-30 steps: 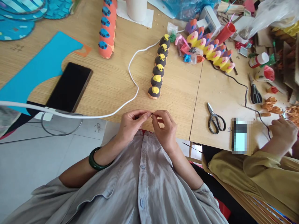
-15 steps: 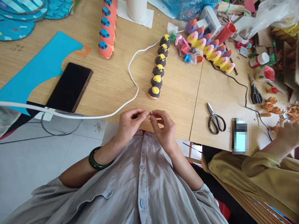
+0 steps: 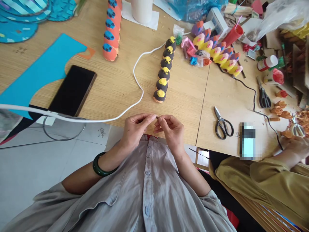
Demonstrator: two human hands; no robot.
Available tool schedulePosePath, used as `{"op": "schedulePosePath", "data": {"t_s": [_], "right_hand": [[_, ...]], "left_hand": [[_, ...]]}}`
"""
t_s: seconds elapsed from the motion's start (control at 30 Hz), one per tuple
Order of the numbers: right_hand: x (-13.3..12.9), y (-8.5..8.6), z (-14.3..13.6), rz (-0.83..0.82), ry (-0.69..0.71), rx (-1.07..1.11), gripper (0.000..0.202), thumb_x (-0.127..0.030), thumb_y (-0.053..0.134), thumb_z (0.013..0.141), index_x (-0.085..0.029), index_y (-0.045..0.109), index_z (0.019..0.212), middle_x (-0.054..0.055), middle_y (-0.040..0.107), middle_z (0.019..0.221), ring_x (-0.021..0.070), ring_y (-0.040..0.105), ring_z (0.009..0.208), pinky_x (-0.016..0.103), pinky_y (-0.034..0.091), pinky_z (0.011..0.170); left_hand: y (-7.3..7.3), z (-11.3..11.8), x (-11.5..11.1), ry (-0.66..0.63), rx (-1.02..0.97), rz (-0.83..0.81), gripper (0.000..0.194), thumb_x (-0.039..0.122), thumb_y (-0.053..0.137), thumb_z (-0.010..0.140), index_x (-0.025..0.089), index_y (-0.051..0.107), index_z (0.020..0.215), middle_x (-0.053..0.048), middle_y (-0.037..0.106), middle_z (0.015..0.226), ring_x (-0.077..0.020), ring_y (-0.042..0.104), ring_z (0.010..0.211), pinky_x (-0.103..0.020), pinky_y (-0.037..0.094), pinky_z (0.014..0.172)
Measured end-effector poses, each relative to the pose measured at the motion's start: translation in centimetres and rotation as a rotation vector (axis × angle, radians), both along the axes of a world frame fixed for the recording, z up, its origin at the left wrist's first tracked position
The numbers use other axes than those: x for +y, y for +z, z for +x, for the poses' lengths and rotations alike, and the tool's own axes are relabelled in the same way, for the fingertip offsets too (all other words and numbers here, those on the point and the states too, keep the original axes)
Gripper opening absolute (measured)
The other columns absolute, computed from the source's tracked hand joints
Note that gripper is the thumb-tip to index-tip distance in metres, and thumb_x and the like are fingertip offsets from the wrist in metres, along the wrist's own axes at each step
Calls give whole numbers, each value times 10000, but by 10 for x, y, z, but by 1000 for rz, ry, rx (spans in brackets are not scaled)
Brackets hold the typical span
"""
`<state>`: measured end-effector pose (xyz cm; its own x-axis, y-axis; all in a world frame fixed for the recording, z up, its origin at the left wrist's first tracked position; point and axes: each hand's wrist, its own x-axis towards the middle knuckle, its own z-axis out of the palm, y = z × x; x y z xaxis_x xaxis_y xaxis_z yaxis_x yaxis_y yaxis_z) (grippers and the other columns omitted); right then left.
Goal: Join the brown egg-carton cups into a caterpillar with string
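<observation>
My left hand (image 3: 135, 130) is closed in a pinch at the table's front edge, thumb against the index finger. Facing it, my right hand (image 3: 171, 131) pinches too, and the fingertips of both meet. Between them is a tiny dark bit, too small to name. Just beyond my hands stands a row of dark rounded pieces with yellow tops (image 3: 162, 84), joined in a line on an orange-tan base. Farther left is a similar row of orange pieces with blue patches (image 3: 111, 38).
A black phone (image 3: 73, 90) and a blue cut sheet (image 3: 45, 64) lie left, with a white cable (image 3: 135, 103) crossing the table. Scissors (image 3: 222, 124) lie right. Yellow and purple pieces (image 3: 219, 53) are at the back. A co-worker's hand (image 3: 295, 148) is at far right.
My right hand has shifted slightly right and turned, its fingers curling differently, while both hands keep their fingertips together. The co-worker's hand at far right has moved slightly down.
</observation>
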<state>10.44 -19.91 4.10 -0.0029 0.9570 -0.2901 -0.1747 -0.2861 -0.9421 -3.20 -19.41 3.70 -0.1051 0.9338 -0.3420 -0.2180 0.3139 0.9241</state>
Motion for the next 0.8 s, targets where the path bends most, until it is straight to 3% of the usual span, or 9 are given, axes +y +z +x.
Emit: {"op": "schedulePosePath", "data": {"t_s": [0.17, 0.33, 0.53, 0.7, 0.8], "right_hand": [[2, 1, 1, -36, -4, 57, 346, -534, 803, 819, -208, 687, 831, -18, 698, 725, 104, 646, 570, 248, 627, 533], [3, 2, 2, -52, 16, 58, 359, -551, 793, 819, -211, 678, 820, -19, 691, 732, 100, 640, 580, 235, 624, 517], [1, 4, 2, -68, 28, 74, 364, -549, 794, 818, -204, 680, 806, -17, 684, 722, 97, 632, 575, 229, 622, 503], [1, 3, 1, -69, 14, 63, 366, -552, 791, 818, -205, 676, 804, -18, 684, 716, 98, 628, 567, 237, 630, 508], [1, 2, 2, -73, 12, 56, 375, -560, 793, 810, -205, 673, 798, -18, 684, 714, 100, 624, 565, 244, 632, 511]], "left_hand": [[2, -1, -1, -36, -54, -31, 321, 492, 790, 834, 181, 845, 885, 58, 341, 529, -73, 302, 502, -230, 238, 446], [5, 0, 1, -39, -8, -3, 313, 485, 830, 773, 179, 834, 838, 37, 482, 540, -71, 332, 489, -238, 233, 436], [5, 1, 2, -13, 68, 73, 214, 382, 814, 779, 179, 783, 720, 25, 543, 558, -80, 381, 515, -244, 282, 464], [2, 0, -1, -25, 29, 23, 305, 456, 794, 809, 176, 765, 694, 47, 412, 504, -78, 326, 489, -251, 246, 452], [2, 0, 0, -37, 35, 27, 313, 474, 815, 785, 174, 770, 711, 42, 453, 522, -77, 333, 494, -253, 246, 453]]}}
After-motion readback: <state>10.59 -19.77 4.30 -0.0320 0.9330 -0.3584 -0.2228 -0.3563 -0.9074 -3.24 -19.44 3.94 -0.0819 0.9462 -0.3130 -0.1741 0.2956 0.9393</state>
